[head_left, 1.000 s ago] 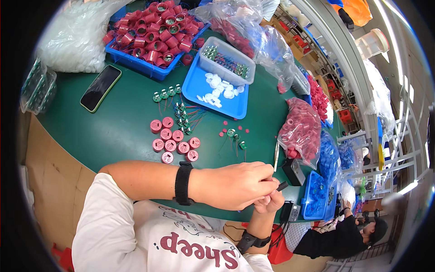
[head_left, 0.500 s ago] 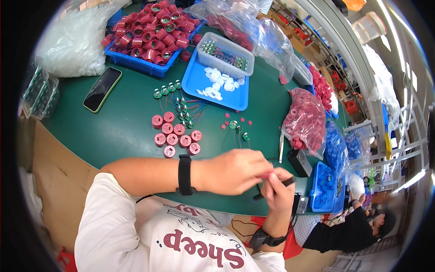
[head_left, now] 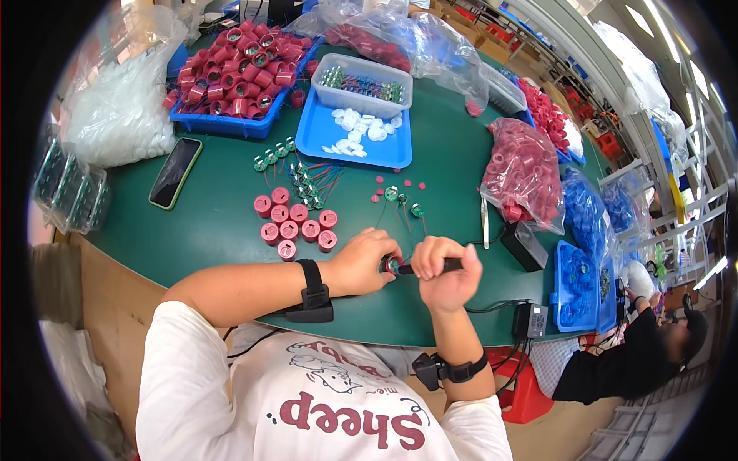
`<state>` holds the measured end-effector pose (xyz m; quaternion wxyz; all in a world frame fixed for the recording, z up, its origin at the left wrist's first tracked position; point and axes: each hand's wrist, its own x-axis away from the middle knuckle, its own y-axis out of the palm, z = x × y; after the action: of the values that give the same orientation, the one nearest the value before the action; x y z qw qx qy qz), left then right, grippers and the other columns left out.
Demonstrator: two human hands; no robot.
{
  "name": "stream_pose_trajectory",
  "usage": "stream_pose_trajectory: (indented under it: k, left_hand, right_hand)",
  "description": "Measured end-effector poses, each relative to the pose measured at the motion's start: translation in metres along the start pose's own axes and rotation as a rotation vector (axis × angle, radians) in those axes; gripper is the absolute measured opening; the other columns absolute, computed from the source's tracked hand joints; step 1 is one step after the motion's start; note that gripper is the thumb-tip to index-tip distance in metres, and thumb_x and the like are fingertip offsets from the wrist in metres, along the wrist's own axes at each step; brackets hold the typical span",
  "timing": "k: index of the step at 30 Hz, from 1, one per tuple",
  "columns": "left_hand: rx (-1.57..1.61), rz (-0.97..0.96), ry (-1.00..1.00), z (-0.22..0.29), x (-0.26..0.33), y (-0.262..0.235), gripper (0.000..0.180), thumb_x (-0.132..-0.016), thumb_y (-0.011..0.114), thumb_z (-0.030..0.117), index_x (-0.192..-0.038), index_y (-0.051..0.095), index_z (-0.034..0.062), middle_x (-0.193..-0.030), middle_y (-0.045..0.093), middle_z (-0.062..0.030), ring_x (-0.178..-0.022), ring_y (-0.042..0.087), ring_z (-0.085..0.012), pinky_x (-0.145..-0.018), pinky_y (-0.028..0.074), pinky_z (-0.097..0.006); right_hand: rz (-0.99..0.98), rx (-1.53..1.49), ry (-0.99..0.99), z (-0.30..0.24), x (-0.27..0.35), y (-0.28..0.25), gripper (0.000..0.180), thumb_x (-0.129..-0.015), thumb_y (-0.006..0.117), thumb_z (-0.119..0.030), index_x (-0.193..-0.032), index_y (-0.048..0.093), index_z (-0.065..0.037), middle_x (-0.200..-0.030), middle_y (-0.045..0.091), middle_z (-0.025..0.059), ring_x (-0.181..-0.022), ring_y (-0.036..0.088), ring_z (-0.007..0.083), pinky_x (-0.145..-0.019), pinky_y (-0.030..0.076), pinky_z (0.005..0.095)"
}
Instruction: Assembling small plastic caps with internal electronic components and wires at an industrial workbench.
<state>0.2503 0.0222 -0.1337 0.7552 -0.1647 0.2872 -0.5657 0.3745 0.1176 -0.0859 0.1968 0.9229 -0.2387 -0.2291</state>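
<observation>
My left hand is closed around a small red cylindrical housing, with its open end toward my right hand. Something greenish shows inside the housing. In my right fist is a black rod-shaped hand tool, held level, its end at the housing's mouth; the exact kind and the tip cannot be made out. Just beyond my hands lie three small round green circuit boards with thin wires and several tiny red pieces. A group of pink-red round housings stands beyond my left forearm.
Wired boards lie behind the housings. Farther back are a blue bin of red housings, a blue tray and a phone. Tweezers, a black box and a bag of red parts sit right.
My hands have moved apart from their close pinch. The left now holds the red housing down near the table, and the black tool in my right hand has come up to its opening.
</observation>
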Motion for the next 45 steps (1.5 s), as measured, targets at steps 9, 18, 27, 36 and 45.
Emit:
stream_pose_trajectory:
  k: [9,18,27,36,45]
  left_hand:
    - [0.011,0.008,0.028,-0.007,0.0,0.0,0.027,-0.06,0.075,0.01,-0.081,0.059,0.0036,-0.081,0.055,-0.0109,-0.08,0.051,-0.0305,-0.073,0.041,-0.039]
    - [0.089,0.072,0.036,-0.011,-0.001,0.002,0.023,-0.059,0.073,0.01,-0.075,0.058,0.0045,-0.075,0.055,-0.0107,-0.076,0.051,-0.0298,-0.075,0.04,-0.039]
    - [0.011,0.066,0.104,-0.002,0.0,0.0,0.026,-0.061,0.074,0.01,-0.081,0.057,0.0037,-0.079,0.059,-0.0103,-0.079,0.055,-0.0288,-0.073,0.044,-0.037]
    - [1.146,-0.011,-0.406,0.018,0.009,-0.063,0.016,-0.089,0.057,0.023,-0.089,0.059,0.0072,-0.086,0.062,-0.0043,-0.076,0.058,-0.0121,-0.068,0.047,-0.025]
    - [1.426,0.144,-0.277,0.011,0.013,-0.11,0.015,-0.09,0.055,0.021,-0.086,0.059,0.0061,-0.082,0.061,-0.0043,-0.073,0.056,-0.013,-0.065,0.045,-0.026]
  right_hand:
    - [-0.03,0.265,0.016,0.028,-0.008,-0.003,0.049,-0.088,0.033,-0.037,-0.051,0.034,-0.006,-0.048,0.036,0.0045,-0.043,0.031,0.0134,-0.042,0.025,0.0272]
    - [-0.177,0.357,0.07,0.034,-0.017,-0.003,0.051,-0.085,0.039,-0.039,-0.048,0.032,-0.005,-0.045,0.035,0.0038,-0.042,0.03,0.0136,-0.041,0.023,0.0274]
    - [-0.088,0.347,-0.069,0.021,-0.005,0.001,0.051,-0.084,0.04,-0.042,-0.049,0.033,-0.006,-0.047,0.036,0.0037,-0.043,0.031,0.0145,-0.042,0.024,0.0277]
    - [0.173,-0.295,-0.282,-0.069,-0.008,0.01,0.056,-0.086,0.036,-0.054,-0.051,0.033,-0.01,-0.047,0.032,0.0021,-0.041,0.029,0.0136,-0.04,0.023,0.027]
    - [0.227,-0.337,-0.161,-0.033,-0.01,-0.006,0.054,-0.087,0.036,-0.05,-0.051,0.031,-0.01,-0.046,0.031,0.0021,-0.04,0.027,0.013,-0.038,0.022,0.0265]
